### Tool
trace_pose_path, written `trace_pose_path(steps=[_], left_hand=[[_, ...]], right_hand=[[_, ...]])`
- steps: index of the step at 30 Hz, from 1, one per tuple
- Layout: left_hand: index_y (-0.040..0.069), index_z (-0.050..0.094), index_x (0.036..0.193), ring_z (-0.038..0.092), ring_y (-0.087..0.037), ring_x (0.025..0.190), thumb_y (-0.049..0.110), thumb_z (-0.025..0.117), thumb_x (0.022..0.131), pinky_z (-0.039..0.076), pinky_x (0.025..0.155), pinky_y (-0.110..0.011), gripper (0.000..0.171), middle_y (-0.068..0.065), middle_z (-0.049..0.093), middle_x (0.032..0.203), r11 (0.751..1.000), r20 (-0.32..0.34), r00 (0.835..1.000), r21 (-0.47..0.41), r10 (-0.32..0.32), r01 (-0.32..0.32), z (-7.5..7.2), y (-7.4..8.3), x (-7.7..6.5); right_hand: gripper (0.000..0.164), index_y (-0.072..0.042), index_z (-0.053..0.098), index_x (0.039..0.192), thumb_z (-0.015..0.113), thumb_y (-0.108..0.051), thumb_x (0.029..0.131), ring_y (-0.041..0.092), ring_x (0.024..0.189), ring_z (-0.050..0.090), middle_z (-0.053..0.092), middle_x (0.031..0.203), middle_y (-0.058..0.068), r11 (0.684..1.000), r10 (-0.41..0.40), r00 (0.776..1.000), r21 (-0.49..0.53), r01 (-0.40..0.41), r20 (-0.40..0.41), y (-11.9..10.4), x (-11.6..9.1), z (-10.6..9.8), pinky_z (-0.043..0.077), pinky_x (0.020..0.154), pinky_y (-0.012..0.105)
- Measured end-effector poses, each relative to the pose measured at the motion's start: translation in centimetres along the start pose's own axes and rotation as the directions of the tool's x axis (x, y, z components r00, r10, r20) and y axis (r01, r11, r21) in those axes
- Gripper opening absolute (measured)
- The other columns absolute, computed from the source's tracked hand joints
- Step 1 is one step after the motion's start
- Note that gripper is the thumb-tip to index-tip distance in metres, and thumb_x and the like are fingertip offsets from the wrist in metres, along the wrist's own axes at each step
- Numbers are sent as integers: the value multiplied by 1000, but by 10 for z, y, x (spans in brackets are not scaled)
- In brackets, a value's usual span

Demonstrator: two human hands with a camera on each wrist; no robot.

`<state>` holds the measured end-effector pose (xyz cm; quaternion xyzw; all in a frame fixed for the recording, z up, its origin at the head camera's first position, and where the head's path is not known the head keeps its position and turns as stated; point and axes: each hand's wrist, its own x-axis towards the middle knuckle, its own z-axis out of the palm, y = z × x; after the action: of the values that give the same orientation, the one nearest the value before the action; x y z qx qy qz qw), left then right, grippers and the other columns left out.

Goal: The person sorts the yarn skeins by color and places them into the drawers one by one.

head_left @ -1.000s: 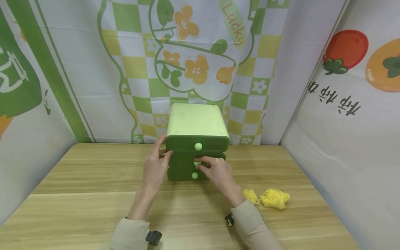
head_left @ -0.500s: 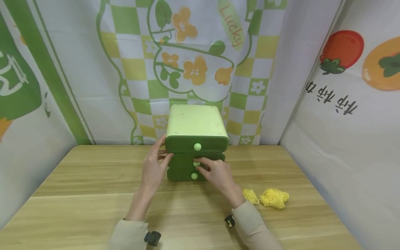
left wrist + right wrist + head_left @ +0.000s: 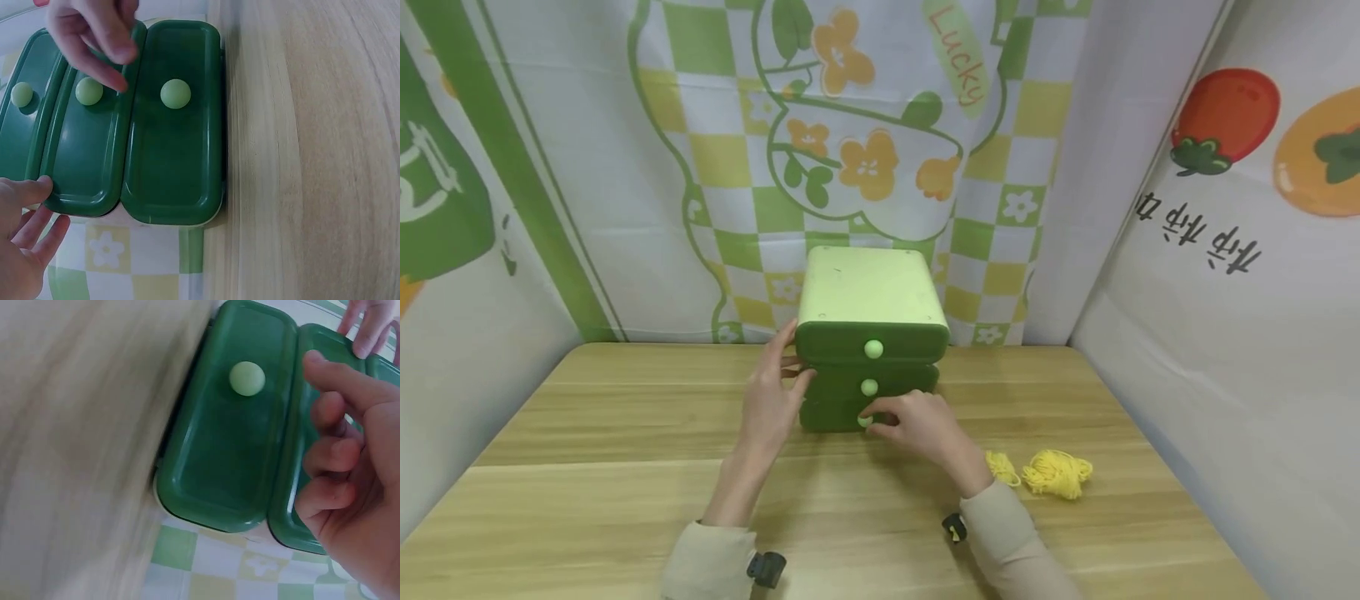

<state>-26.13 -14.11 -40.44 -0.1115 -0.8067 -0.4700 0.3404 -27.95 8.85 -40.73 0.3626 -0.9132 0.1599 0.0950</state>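
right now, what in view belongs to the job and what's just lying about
Likely in the job:
green drawer unit
bottom knob
right hand, close by
left hand, touching the unit

Apparently lying about:
larger yellow yarn bundle
smaller yarn bundle

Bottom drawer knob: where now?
Head view: the bottom knob is centred low on the green drawer unit, directly below the middle knob, just left of the right hand, close to its fingertips.

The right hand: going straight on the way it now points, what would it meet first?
Probably the round, pale-green knob on the bottom dark-green drawer, though depth from the fingers is unclear.
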Motion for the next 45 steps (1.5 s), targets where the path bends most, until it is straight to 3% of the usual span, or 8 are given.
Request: trace_pose_path(steps=[3, 13, 22, 27, 35, 45], left_hand=[[12, 42, 149, 70, -32, 99, -9, 74, 82, 61, 83, -42, 77, -16, 58, 136, 1000, -4, 1000, 8, -2, 2, -1, 1, 0], [12, 43, 149, 70, -31, 97, -9, 75, 82, 61, 83, -39, 77, -15, 58, 135, 1000, -7, 1000, 15, 2, -1, -1, 0, 1], [11, 42, 149, 70, -33, 97, -9, 75, 82, 61, 82, -41, 77, -16, 58, 135, 999, -13, 1000, 27, 23, -23, -1, 1, 0], [10, 43, 149, 71, -33, 96, -9, 75, 81, 61, 81, -41, 77, -17, 59, 135, 999, -19, 999, 21, 31, -30, 0, 1, 0], [13, 42, 150, 70, -30, 98, -7, 74, 84, 61, 83, -38, 76, -14, 57, 136, 1000, 4, 1000, 17, 11, -11, -1, 3, -1], [13, 42, 150, 69, -33, 98, -7, 74, 84, 61, 83, -40, 76, -15, 58, 135, 1000, 5, 1000, 4, 10, -10, -2, 3, -1]], right_hand=[[20, -27, 77, 108, 75, -33, 88, 0, 62, 55, 68, 73, -11, 999, 14, 1000, -48, -14, 17, 0, 1, 6, 41, 48, 18], [20, -34, 77, 107, 77, -35, 86, 5, 70, 65, 75, 84, -12, 990, 39, 997, -132, -47, -59, 5, 4, 20, 47, 50, 27], [28, -38, 74, 114, 76, -36, 87, 6, 67, 62, 77, 92, -9, 982, 36, 999, -186, -40, -23, 10, 5, 27, 43, 46, 24], [23, -38, 77, 107, 78, -35, 85, 7, 72, 66, 77, 92, -11, 983, 63, 996, -167, -73, -64, 9, 6, 29, 45, 48, 24], [16, -35, 79, 101, 76, -35, 86, 5, 66, 63, 77, 95, -11, 985, 94, 992, -136, -105, -90, 6, 7, 30, 41, 46, 19], [16, -33, 79, 105, 74, -32, 89, 15, 85, 72, 77, 103, -10, 986, 129, 990, -96, -134, -59, 2, 6, 30, 56, 59, 31]])
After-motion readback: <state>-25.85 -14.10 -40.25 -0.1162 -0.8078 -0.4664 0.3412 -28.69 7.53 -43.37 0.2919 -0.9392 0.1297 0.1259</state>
